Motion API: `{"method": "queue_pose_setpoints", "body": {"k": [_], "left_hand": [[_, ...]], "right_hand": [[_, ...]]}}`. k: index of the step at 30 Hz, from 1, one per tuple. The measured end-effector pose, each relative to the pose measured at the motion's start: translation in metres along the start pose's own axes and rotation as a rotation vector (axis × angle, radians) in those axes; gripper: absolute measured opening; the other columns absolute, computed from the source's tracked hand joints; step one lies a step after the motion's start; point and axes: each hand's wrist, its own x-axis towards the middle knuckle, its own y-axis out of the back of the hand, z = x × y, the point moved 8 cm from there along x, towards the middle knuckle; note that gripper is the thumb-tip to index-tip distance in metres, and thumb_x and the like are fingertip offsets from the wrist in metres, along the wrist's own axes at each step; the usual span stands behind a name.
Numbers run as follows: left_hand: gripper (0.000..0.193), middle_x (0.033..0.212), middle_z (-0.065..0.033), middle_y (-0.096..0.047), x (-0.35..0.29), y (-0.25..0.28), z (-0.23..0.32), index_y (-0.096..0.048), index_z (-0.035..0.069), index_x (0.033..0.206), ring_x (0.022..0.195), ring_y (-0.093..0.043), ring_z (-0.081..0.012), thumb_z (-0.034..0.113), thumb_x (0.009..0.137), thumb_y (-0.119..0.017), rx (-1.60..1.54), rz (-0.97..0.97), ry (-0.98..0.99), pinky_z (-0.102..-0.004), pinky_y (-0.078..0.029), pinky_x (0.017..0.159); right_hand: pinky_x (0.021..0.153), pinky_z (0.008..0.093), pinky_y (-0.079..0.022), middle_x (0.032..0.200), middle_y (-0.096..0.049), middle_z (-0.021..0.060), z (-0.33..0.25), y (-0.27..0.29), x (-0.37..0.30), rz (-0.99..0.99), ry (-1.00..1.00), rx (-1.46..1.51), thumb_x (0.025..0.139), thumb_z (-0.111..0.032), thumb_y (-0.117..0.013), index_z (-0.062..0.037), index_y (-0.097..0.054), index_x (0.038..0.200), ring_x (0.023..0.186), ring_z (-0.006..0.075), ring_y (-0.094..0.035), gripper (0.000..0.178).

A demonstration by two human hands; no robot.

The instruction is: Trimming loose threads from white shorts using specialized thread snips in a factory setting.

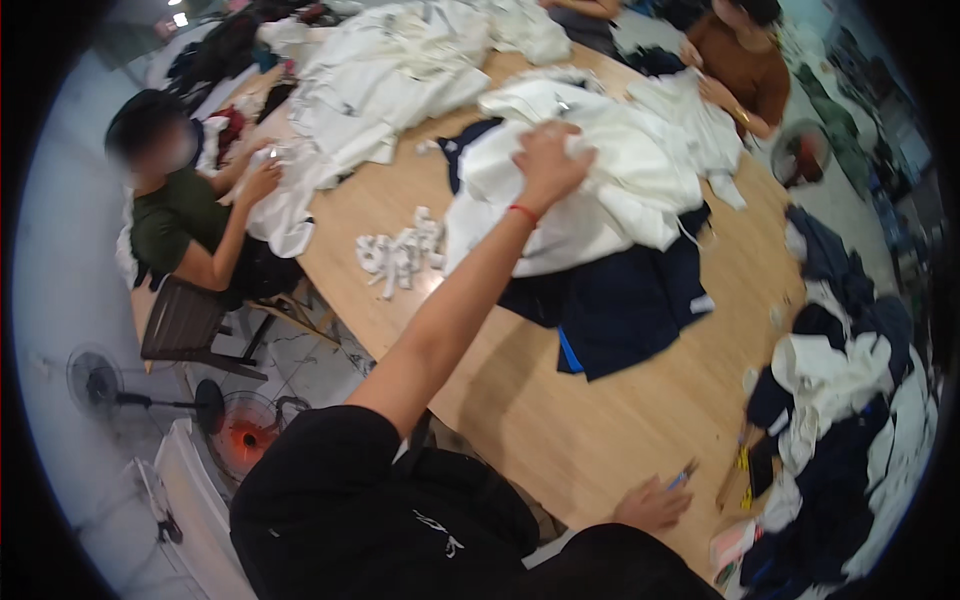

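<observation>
My left arm reaches far across the wooden table (600, 440). My left hand (553, 165), fingers bent, grips the top of a heaped white garment (600, 205). Under that white cloth lie dark navy garments (630, 310), one with a bright blue strip at its edge. My right hand (652, 503) rests low on the table near its front edge. Between its fingers is a small blue pair of thread snips (683, 474), tip pointing away from me; its details are blurred. Left of the white garment sits a little pile of white fabric rolls (400, 250).
A large white garment heap (390, 80) covers the far left of the table. One person (185, 200) sits at left, another (745, 70) at far right, both handling white cloth. Navy and white clothes (830, 400) pile up at right. A fan (248, 435) stands at lower left.
</observation>
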Motion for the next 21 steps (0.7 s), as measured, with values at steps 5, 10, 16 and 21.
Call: {"method": "queue_pose_setpoints", "body": {"k": [5,10,16,21], "left_hand": [[0.026,0.111,-0.0088,-0.077,0.002,-0.019,0.020,-0.083,0.013,0.097,0.124,-0.057,-0.0384,0.038,0.090,-0.076,-0.212,-0.050,0.052,-0.0632,-0.045,0.100],[0.019,0.082,-0.0146,-0.067,-0.141,0.024,0.126,-0.066,0.004,0.074,0.091,-0.064,-0.0360,0.012,0.089,-0.075,-0.511,-0.141,-0.338,-0.0475,-0.046,0.082],[0.015,0.079,-0.0160,-0.068,-0.354,0.002,0.149,-0.070,0.004,0.075,0.082,-0.066,-0.0369,0.010,0.089,-0.066,-0.683,-0.770,-0.287,-0.0454,-0.050,0.079],[0.010,0.087,-0.0122,-0.075,-0.434,-0.019,0.147,-0.076,0.000,0.089,0.081,-0.070,-0.0256,0.006,0.090,-0.068,-0.964,-1.266,-0.259,-0.0372,-0.053,0.073]], "right_hand": [[0.107,0.0515,-0.047,0.142,-0.060,0.0199,-0.036,0.086,-0.004,0.172,0.101,-0.096,0.103,-0.035,-0.070,-0.0042,-0.054,0.151,0.130,0.0324,-0.058,0.059],[0.120,0.0718,-0.026,0.166,-0.034,0.0333,-0.009,0.052,-0.003,-0.126,-0.050,0.229,0.104,-0.051,-0.056,-0.0114,-0.040,0.165,0.156,0.0499,-0.031,0.074],[0.116,0.0702,-0.031,0.158,-0.044,0.0327,-0.016,0.032,0.028,0.581,0.369,0.307,0.104,-0.055,-0.052,-0.0105,-0.046,0.159,0.148,0.0500,-0.040,0.072],[0.109,0.0634,-0.041,0.150,-0.053,0.0313,-0.013,0.050,0.012,0.734,0.335,0.213,0.105,-0.054,-0.053,-0.0052,-0.053,0.152,0.137,0.0487,-0.051,0.068]]}}
